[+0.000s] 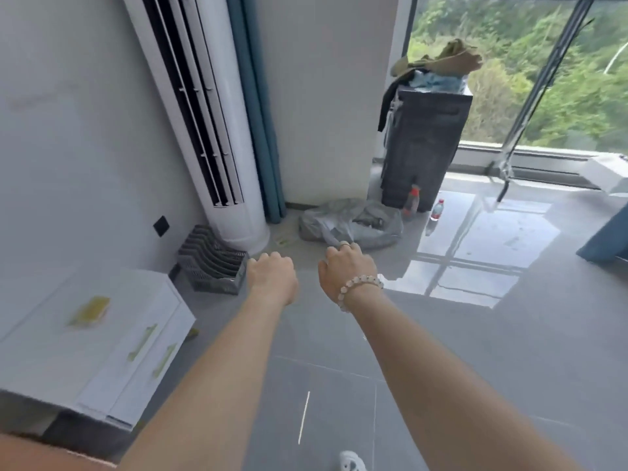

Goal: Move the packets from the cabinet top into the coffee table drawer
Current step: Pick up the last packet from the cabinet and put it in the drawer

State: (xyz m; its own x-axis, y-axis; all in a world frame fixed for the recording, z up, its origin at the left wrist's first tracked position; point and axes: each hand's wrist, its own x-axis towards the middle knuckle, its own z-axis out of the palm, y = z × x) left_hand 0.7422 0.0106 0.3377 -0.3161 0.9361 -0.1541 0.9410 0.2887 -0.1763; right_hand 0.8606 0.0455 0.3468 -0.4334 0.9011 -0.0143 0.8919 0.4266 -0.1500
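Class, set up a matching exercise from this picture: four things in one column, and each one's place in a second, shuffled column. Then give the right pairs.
Things:
1. yellow packet
2. bead bracelet
3. grey plastic bag
4. olive cloth

Places:
A. on the floor tiles, before the blue curtain
B. on top of the dark bin by the window
C. on the white cabinet top
D. round the right wrist

Pairs: 1-C, 2-D, 3-A, 4-B
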